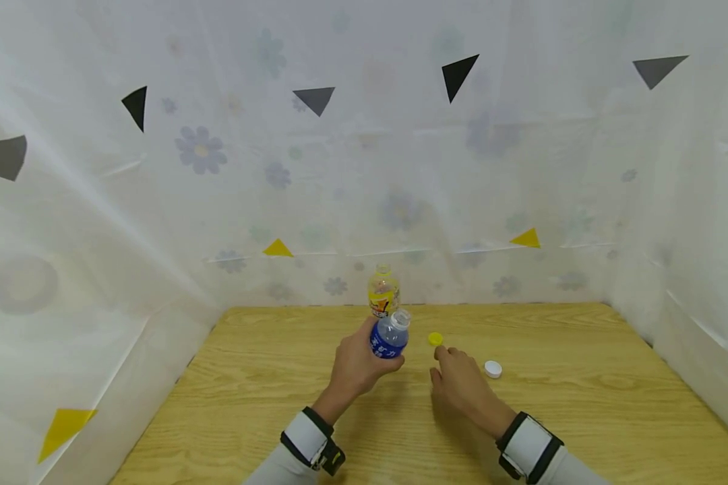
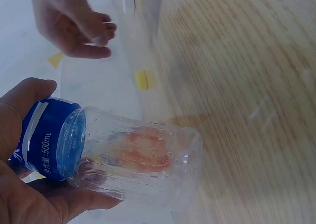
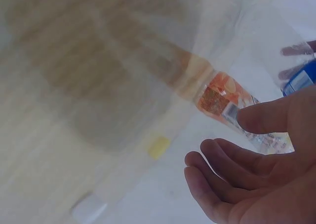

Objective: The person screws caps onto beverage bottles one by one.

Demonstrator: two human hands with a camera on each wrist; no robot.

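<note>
The left hand (image 1: 358, 362) gripped a "500mL" bottle (image 1: 389, 338); the right hand (image 1: 462, 385), thumb and fingers apart, was by a yellow cap (image 1: 435, 339).

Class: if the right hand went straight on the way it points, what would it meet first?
Most likely the yellow cap, just ahead of the right hand in the head view, though depth is unclear and it might pass above.

Right hand (image 3: 247, 177), fingers bent, thumb in front of an orange-labelled bottle (image 3: 221, 95), left hand (image 3: 297, 50) on a blue-labelled bottle (image 3: 300, 79), yellow cap (image 3: 158, 147) towards the worktop's (image 3: 39, 130) far edge, white cap (image 3: 89, 208) farther from both bottles.
</note>
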